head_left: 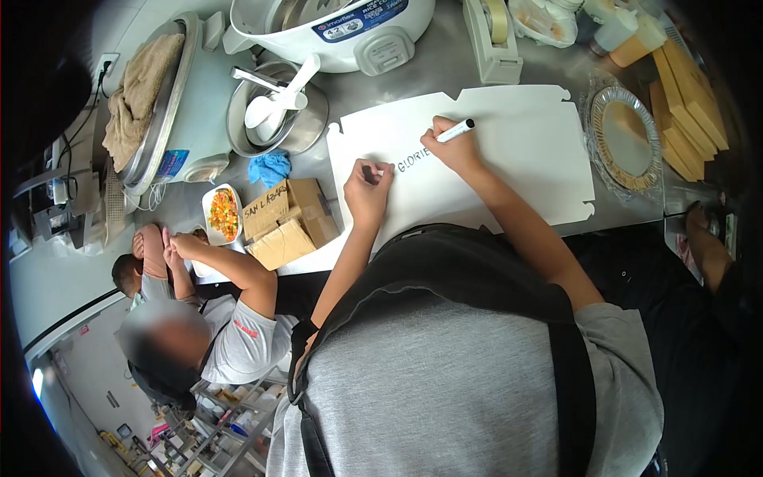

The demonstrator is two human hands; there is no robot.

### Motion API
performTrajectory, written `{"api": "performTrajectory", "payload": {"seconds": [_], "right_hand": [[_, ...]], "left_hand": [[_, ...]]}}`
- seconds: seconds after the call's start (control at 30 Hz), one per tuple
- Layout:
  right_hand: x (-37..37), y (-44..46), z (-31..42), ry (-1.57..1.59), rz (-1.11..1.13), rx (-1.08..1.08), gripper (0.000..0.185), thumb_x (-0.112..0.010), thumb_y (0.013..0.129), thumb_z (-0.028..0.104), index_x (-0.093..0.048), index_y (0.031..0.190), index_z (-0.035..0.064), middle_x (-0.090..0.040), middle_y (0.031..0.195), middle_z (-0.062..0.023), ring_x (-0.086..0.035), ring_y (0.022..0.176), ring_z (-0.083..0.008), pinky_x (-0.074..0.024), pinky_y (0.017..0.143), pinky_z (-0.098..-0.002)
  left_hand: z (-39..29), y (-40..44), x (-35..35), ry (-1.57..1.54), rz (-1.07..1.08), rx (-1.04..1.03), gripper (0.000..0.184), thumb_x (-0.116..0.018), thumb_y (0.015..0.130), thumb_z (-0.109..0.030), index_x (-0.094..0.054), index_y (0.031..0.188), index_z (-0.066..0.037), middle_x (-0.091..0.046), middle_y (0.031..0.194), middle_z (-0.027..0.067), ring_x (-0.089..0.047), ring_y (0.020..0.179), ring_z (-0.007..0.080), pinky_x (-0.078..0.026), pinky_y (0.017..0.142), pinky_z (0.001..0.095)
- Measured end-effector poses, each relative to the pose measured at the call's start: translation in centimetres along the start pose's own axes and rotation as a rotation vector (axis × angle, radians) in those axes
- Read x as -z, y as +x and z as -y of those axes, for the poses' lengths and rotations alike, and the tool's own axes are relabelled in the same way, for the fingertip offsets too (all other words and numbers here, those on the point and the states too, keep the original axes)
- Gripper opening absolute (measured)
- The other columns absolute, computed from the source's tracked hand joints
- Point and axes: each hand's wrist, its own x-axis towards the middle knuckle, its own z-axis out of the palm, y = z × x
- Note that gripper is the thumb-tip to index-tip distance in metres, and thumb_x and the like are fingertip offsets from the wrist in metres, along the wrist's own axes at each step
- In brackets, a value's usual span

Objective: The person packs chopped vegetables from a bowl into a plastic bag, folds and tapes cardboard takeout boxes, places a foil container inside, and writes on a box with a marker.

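A white sheet of card (pixel 524 175) with notched, tabbed edges lies flat on the counter before me. My right hand (pixel 455 151) grips a white marker (pixel 455 130) with a black end, its tip hidden behind the fingers at the card. Black handwritten letters (pixel 413 160) reading "GLORIE" stand just left of that hand. My left hand (pixel 368 191) rests on the card's left part with fingers curled in. Something small and dark shows between its fingers, too little to name.
A cardboard box (pixel 290 219) marked "SAN LAZARO" and a tray of diced vegetables (pixel 222 215) sit left, near a co-worker (pixel 238 318). Behind are a metal pot with ladles (pixel 278 111), a rice cooker (pixel 334 40) and a tape dispenser (pixel 497 48). Wrapped plates (pixel 628 135) lie right.
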Motion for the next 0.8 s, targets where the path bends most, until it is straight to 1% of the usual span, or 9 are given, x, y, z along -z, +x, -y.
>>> {"api": "performTrajectory", "payload": {"seconds": [0.03,0.13,0.17,0.27,0.37,0.47,0.57,0.77,0.8], "right_hand": [[-0.1,0.1,-0.2,-0.005,-0.024,0.016,0.029,-0.066,0.07,0.013,-0.041,0.057,0.0042,-0.043,0.048,-0.0066,-0.038,0.043,-0.0156,-0.0339,0.043,-0.0351],[0.7,0.9,0.0,0.102,-0.081,-0.083,0.03,-0.066,0.07,0.013,-0.041,0.057,0.0044,-0.042,0.048,-0.0063,-0.038,0.042,-0.015,-0.0331,0.042,-0.0345],[1.3,0.9,0.3,0.159,-0.03,-0.226,0.031,-0.067,0.069,0.014,-0.04,0.056,0.004,-0.042,0.048,-0.0067,-0.038,0.042,-0.0165,-0.0323,0.043,-0.0344],[2.0,1.0,-0.7,0.004,0.043,0.005,0.032,-0.067,0.07,0.014,-0.041,0.056,0.0037,-0.043,0.049,-0.0061,-0.038,0.045,-0.0148,-0.0322,0.044,-0.0338],[2.1,1.0,-0.4,0.016,0.087,-0.012,0.03,-0.068,0.07,0.015,-0.043,0.057,0.0037,-0.044,0.05,-0.0062,-0.038,0.047,-0.0146,-0.0327,0.046,-0.0338],[1.9,0.9,0.1,0.036,0.082,-0.048,0.029,-0.068,0.07,0.015,-0.044,0.058,0.0036,-0.043,0.051,-0.0069,-0.038,0.047,-0.0158,-0.0327,0.046,-0.034],[1.9,0.9,0.3,0.049,0.081,-0.038,0.028,-0.068,0.069,0.015,-0.044,0.058,0.0038,-0.042,0.05,-0.0066,-0.037,0.046,-0.0164,-0.0321,0.046,-0.0346],[1.9,0.8,-0.8,-0.063,0.145,0.023,0.029,-0.068,0.07,0.015,-0.044,0.058,0.0043,-0.041,0.05,-0.0058,-0.037,0.046,-0.016,-0.0318,0.045,-0.0342],[1.9,0.8,-0.8,-0.029,0.127,0.019,0.029,-0.068,0.07,0.014,-0.044,0.058,0.0043,-0.041,0.05,-0.0058,-0.037,0.046,-0.016,-0.0318,0.045,-0.0342]], "left_hand": [[-0.1,0.0,0.0,0.001,0.002,0.004,0.029,-0.073,0.077,-0.01,-0.044,0.073,-0.007,-0.069,0.074,0.0028,-0.05,0.056,0.0083,-0.044,0.056,0.0236],[-0.1,0.0,0.1,0.005,0.003,0.004,0.029,-0.073,0.078,-0.01,-0.045,0.073,-0.007,-0.069,0.074,0.0027,-0.05,0.056,0.0082,-0.044,0.057,0.0236],[0.0,0.0,0.1,0.007,0.003,0.002,0.029,-0.073,0.078,-0.01,-0.045,0.073,-0.007,-0.069,0.074,0.0026,-0.05,0.057,0.0082,-0.044,0.057,0.0236],[-0.4,0.0,0.2,0.011,0.008,0.007,0.028,-0.074,0.078,-0.009,-0.046,0.074,-0.006,-0.068,0.075,0.0025,-0.047,0.057,0.0045,-0.042,0.057,0.0203],[-0.2,0.0,0.1,-0.002,0.007,0.007,0.028,-0.073,0.077,-0.009,-0.046,0.074,-0.006,-0.068,0.074,0.0029,-0.047,0.057,0.0047,-0.043,0.057,0.0206],[-0.2,0.0,0.1,-0.004,0.01,0.01,0.029,-0.074,0.077,-0.008,-0.045,0.074,-0.006,-0.068,0.074,0.003,-0.047,0.057,0.0048,-0.042,0.057,0.0207],[-0.5,0.0,0.2,0.021,0.013,0.022,0.029,-0.073,0.078,-0.011,-0.045,0.073,-0.007,-0.069,0.073,0.0021,-0.049,0.057,0.0079,-0.044,0.057,0.0234],[-0.1,0.1,0.1,0.003,-0.004,0.0,0.03,-0.073,0.077,-0.011,-0.045,0.072,-0.006,-0.068,0.072,0.0021,-0.048,0.055,0.008,-0.043,0.055,0.0238],[-0.1,0.1,0.1,0.001,-0.003,0.005,0.03,-0.073,0.077,-0.011,-0.045,0.072,-0.006,-0.068,0.072,0.002,-0.049,0.055,0.0081,-0.043,0.055,0.0238]]}}
